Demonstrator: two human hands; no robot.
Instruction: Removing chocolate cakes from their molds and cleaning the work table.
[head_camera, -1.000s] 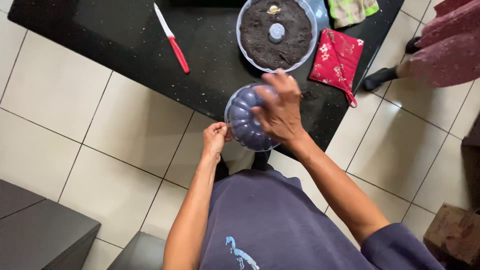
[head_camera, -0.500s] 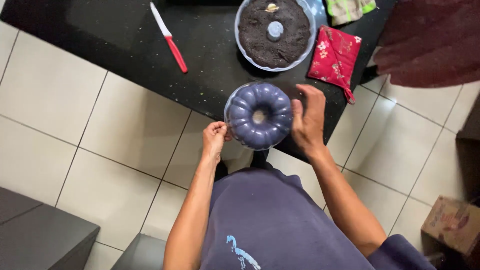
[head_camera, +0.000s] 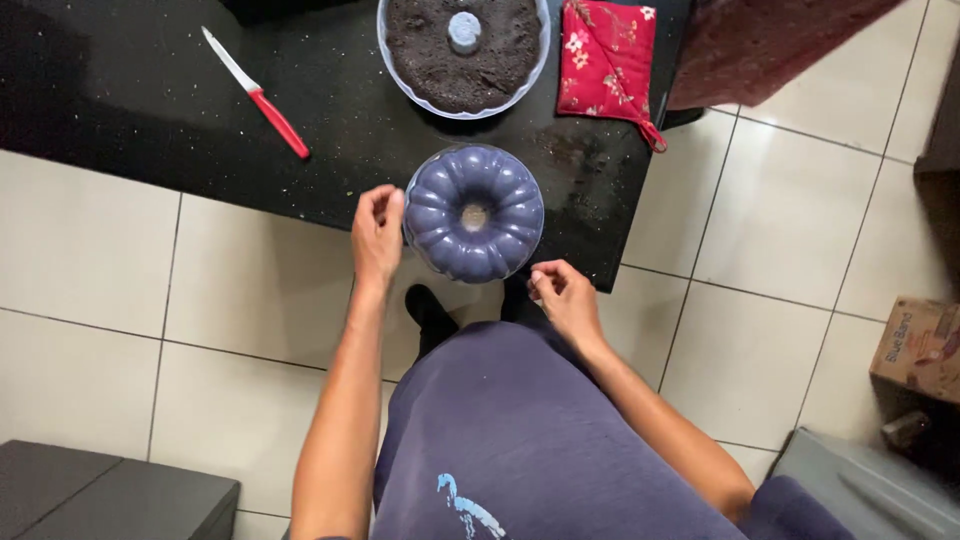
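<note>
A fluted, ring-shaped purple-grey cake mould (head_camera: 473, 212), turned dome-up with its centre hole showing, sits on a clear round plate at the near edge of the black speckled stone tabletop (head_camera: 120, 110). The person's left hand (head_camera: 377, 236) reaches up from a bare, nearly straight forearm and rests at the mould's left flank; its fingers (head_camera: 385, 200) are loosely curled together, touching or just shy of the plate's rim, and clasp nothing that can be seen. The right hand (head_camera: 563, 298) hangs off the tabletop's near edge, just below and to the right of the mould and apart from it, with the elbow bent and the forearm running back toward the body. Its fingers (head_camera: 545, 283) are drawn in toward the thumb in a loose pinch; whether they hold anything small cannot be told.

Farther back on the tabletop stands a round clear-rimmed dish holding a dark crumbly ring cake (head_camera: 462, 48). To its right lies a red floral fabric pot holder (head_camera: 607, 62), and well to the left lies a small knife with a red handle (head_camera: 256, 92). The floor is pale square tile (head_camera: 90, 260).
</note>
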